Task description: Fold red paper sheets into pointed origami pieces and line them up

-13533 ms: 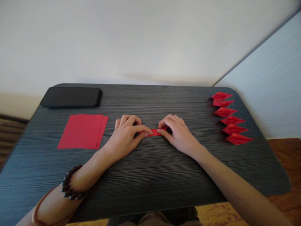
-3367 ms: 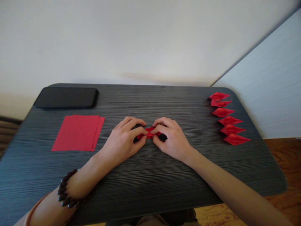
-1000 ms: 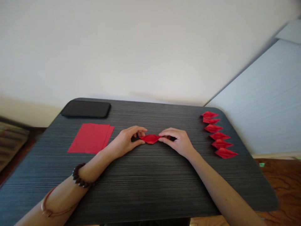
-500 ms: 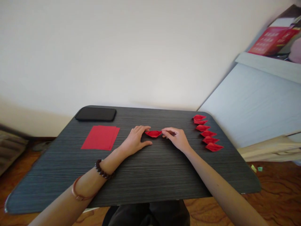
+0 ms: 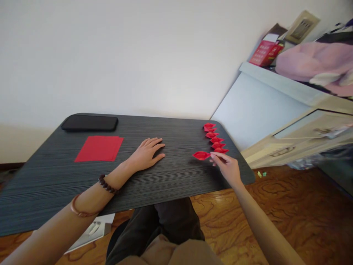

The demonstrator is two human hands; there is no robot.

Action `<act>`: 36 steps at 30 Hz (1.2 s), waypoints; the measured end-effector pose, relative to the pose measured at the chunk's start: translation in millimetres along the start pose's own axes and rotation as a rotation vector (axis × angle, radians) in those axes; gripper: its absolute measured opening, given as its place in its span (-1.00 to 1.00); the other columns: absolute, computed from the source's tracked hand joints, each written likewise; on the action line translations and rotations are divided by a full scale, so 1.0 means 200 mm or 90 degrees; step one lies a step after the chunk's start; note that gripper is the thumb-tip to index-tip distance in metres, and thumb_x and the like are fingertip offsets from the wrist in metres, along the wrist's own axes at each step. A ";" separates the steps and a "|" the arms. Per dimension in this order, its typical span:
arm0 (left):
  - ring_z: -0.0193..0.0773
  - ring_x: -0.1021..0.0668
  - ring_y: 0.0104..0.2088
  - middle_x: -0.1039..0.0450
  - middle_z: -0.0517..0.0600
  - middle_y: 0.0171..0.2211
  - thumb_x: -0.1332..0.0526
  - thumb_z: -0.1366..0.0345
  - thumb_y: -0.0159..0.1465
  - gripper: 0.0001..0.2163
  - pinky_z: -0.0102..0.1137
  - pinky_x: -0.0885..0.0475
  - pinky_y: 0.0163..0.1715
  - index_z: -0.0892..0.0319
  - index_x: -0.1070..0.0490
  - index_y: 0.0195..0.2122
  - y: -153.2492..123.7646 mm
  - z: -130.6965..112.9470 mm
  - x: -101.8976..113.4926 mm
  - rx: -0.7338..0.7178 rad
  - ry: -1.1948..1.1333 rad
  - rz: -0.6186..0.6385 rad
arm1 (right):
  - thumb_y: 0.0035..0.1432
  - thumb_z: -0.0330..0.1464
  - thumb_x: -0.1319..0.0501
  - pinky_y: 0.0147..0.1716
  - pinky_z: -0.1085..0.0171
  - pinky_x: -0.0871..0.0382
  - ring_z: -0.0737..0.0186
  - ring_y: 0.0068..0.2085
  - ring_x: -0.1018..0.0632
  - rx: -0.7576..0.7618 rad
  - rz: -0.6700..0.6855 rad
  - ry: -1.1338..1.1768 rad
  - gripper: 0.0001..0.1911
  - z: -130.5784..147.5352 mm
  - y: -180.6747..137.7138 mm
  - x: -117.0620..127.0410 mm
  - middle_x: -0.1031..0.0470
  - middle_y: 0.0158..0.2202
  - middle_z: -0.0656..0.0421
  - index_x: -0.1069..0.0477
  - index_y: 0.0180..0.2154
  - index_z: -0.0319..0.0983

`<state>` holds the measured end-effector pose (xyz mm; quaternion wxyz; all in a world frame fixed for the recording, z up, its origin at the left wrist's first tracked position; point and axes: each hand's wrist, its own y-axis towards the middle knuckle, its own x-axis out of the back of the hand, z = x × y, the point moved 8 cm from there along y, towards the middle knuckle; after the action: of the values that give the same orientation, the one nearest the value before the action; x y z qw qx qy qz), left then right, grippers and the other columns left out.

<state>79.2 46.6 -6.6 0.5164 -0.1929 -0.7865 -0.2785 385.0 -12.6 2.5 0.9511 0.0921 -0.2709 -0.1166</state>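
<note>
My right hand point(image 5: 228, 166) pinches one end of a small folded red paper boat point(image 5: 201, 155) just above the dark table point(image 5: 171, 176), close to the near end of a row of several finished red paper boats point(image 5: 214, 139) by the right edge. Flat on the table's middle lies my left hand point(image 5: 146, 153), fingers stretched out and holding nothing. A bead bracelet and a thin cord sit on that wrist.
A stack of flat red paper sheets point(image 5: 98, 148) lies left of my left hand. A black phone point(image 5: 89, 123) rests at the far left corner. A pale cabinet point(image 5: 278, 114) with clutter on top stands right of the table. My legs show below the table's near edge.
My right hand has carried the folded red boat from the table's middle to the right, beside the row. My left hand let go and lies flat. The view swung right.
</note>
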 end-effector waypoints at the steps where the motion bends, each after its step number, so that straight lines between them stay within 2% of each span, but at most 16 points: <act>1: -0.07 -0.19 0.24 -0.16 0.09 0.24 -0.02 0.04 0.30 -0.56 -0.04 0.01 0.22 0.11 -0.27 0.14 0.00 0.00 0.00 -0.004 0.002 0.005 | 0.09 -0.14 -0.22 -0.41 0.22 -0.52 0.22 -0.45 -0.58 -0.011 -0.027 -0.019 -0.62 -0.04 -0.03 0.09 -0.60 -0.34 0.07 -0.52 -0.16 -0.27; 4: -0.07 -0.16 0.26 -0.12 0.09 0.26 -0.01 0.04 0.31 -0.55 -0.04 0.03 0.23 0.10 -0.25 0.16 0.00 0.00 -0.02 -0.007 0.006 0.014 | 0.08 -0.12 -0.22 -0.43 0.18 -0.50 0.21 -0.51 -0.55 -0.041 -0.097 -0.067 -0.60 -0.17 -0.10 0.31 -0.58 -0.45 0.09 -0.53 -0.17 -0.28; 8: -0.09 -0.14 0.27 -0.10 0.09 0.27 0.02 0.03 0.32 -0.54 -0.07 0.05 0.25 0.11 -0.23 0.18 0.00 -0.01 -0.02 -0.004 0.030 0.022 | 0.09 -0.11 -0.21 -0.41 0.18 -0.50 0.20 -0.49 -0.55 -0.059 -0.155 -0.107 -0.58 -0.30 -0.11 0.45 -0.58 -0.44 0.07 -0.52 -0.15 -0.27; 12: -0.08 -0.13 0.27 -0.09 0.08 0.28 0.03 0.04 0.33 -0.54 -0.07 0.05 0.25 0.12 -0.21 0.18 -0.01 -0.01 -0.02 -0.002 0.043 0.032 | 0.09 -0.08 -0.19 -0.57 0.24 -0.44 0.29 -0.61 -0.46 -0.053 -0.176 -0.131 -0.53 -0.34 -0.06 0.46 -0.55 -0.48 0.09 -0.50 -0.12 -0.29; 14: -0.09 -0.13 0.27 -0.10 0.08 0.27 0.03 0.04 0.33 -0.54 -0.07 0.05 0.25 0.11 -0.21 0.18 -0.01 -0.02 -0.02 -0.002 0.042 0.036 | 0.08 -0.08 -0.19 -0.62 0.27 -0.40 0.32 -0.62 -0.44 -0.038 -0.185 -0.141 -0.51 -0.34 -0.04 0.46 -0.54 -0.44 0.08 -0.47 -0.08 -0.29; 18: -0.08 -0.13 0.27 -0.11 0.08 0.27 0.03 0.05 0.34 -0.55 -0.07 0.05 0.25 0.11 -0.22 0.18 -0.01 -0.02 -0.01 0.000 0.047 0.033 | 0.05 -0.09 -0.22 -0.47 0.21 -0.46 0.31 -0.49 -0.48 0.008 -0.214 -0.177 -0.56 -0.30 -0.03 0.45 -0.47 -0.14 0.00 -0.49 -0.13 -0.24; 21: -0.07 -0.13 0.28 -0.10 0.09 0.27 0.02 0.04 0.33 -0.55 -0.07 0.04 0.25 0.12 -0.21 0.18 -0.01 -0.03 -0.01 -0.001 0.047 0.034 | 0.08 -0.15 -0.22 -0.43 0.21 -0.44 0.35 -0.49 -0.43 0.070 -0.240 -0.260 -0.64 -0.21 -0.04 0.43 -0.41 -0.11 0.01 -0.50 -0.16 -0.23; 24: -0.07 -0.13 0.28 -0.11 0.08 0.27 0.02 0.05 0.34 -0.55 -0.06 0.04 0.25 0.11 -0.21 0.18 -0.01 -0.03 -0.01 -0.002 0.045 0.036 | 0.11 -0.22 -0.21 -0.33 0.19 -0.43 0.28 -0.40 -0.44 0.151 -0.224 -0.316 -0.75 -0.05 -0.05 0.31 -0.40 -0.19 0.05 -0.51 -0.21 -0.20; 27: -0.07 -0.12 0.28 -0.10 0.08 0.27 0.02 0.06 0.34 -0.56 -0.06 0.04 0.25 0.11 -0.22 0.18 -0.01 -0.04 -0.01 -0.004 0.051 0.037 | 0.15 -0.31 -0.19 -0.14 0.15 -0.40 0.18 -0.19 -0.48 0.232 -0.099 -0.281 -0.85 0.12 -0.01 0.06 -0.41 -0.21 0.09 -0.49 -0.24 -0.16; 32: -0.07 -0.11 0.29 -0.09 0.08 0.28 0.03 0.06 0.34 -0.55 -0.04 0.03 0.25 0.10 -0.19 0.20 -0.02 -0.05 0.00 -0.003 0.048 0.055 | 0.18 -0.38 -0.14 -0.16 0.23 -0.41 0.22 -0.19 -0.49 0.319 0.104 -0.198 -0.86 0.32 0.08 -0.40 -0.43 -0.23 0.13 -0.45 -0.22 -0.15; 36: -0.09 -0.10 0.29 -0.06 0.06 0.29 0.03 0.05 0.34 -0.54 -0.06 0.04 0.26 0.09 -0.16 0.21 -0.03 -0.05 0.02 0.020 0.042 0.068 | 0.20 -0.39 -0.12 -0.17 0.24 -0.41 0.24 -0.20 -0.49 0.332 0.207 -0.197 -0.82 0.37 0.16 -0.66 -0.43 -0.19 0.14 -0.43 -0.17 -0.15</act>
<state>81.5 36.2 -2.1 0.5590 -0.2169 -0.7621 -0.2442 242.1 45.9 6.9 0.8491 0.2689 -0.4441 0.0970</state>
